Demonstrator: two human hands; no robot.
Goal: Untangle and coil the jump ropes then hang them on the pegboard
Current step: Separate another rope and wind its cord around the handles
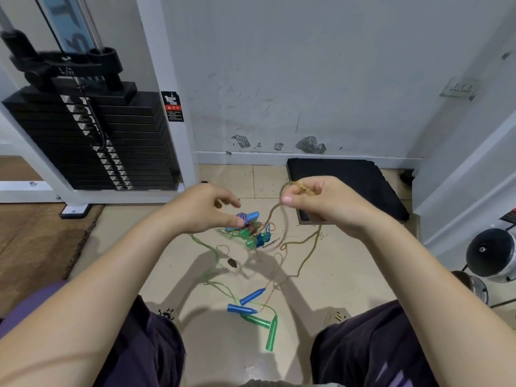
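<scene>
While the right hand (315, 202) pinches cord, two blue handles (247, 302) lie below.

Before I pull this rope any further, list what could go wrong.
1. The right hand pinches the yellowish rope, which runs down toward the tangled pile on the floor; pulling may tighten the knot rather than free it.
2. Loose green rope loops between the knees, so it could snag a foot.
3. The blue handles and green handles lie crossed and may get dragged along.
</scene>
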